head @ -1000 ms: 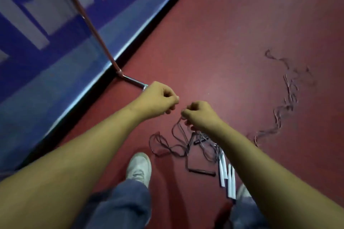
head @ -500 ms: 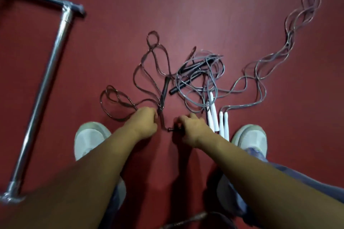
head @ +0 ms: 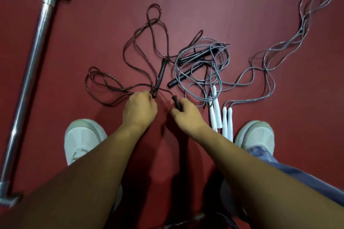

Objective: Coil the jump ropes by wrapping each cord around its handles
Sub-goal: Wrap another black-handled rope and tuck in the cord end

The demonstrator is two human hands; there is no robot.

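A dark jump rope cord (head: pixel 138 33) lies in loose loops on the red floor. Its one black handle (head: pixel 160 75) lies on the floor, lower end at my left hand (head: pixel 140 109), whose fingers are curled there at the cord; the exact hold is hidden. My right hand (head: pixel 188 115) grips the other black handle (head: pixel 176 102). To the right lies a grey tangled cord (head: pixel 200 72) with two more black handles (head: pixel 188 77). Several white handles (head: pixel 216 111) lie by my right hand, their grey cords (head: pixel 270 61) trailing to the upper right.
A metal pipe frame (head: pixel 35 46) lies on the floor at the left. My white shoes (head: pixel 81 139) (head: pixel 255 134) stand either side of my arms. Another dark cord (head: pixel 195 219) shows at the bottom edge.
The view swung down from the wall to the floor. My hands dropped to the ropes; now the right hand holds a black handle and the left sits at the other handle's end.
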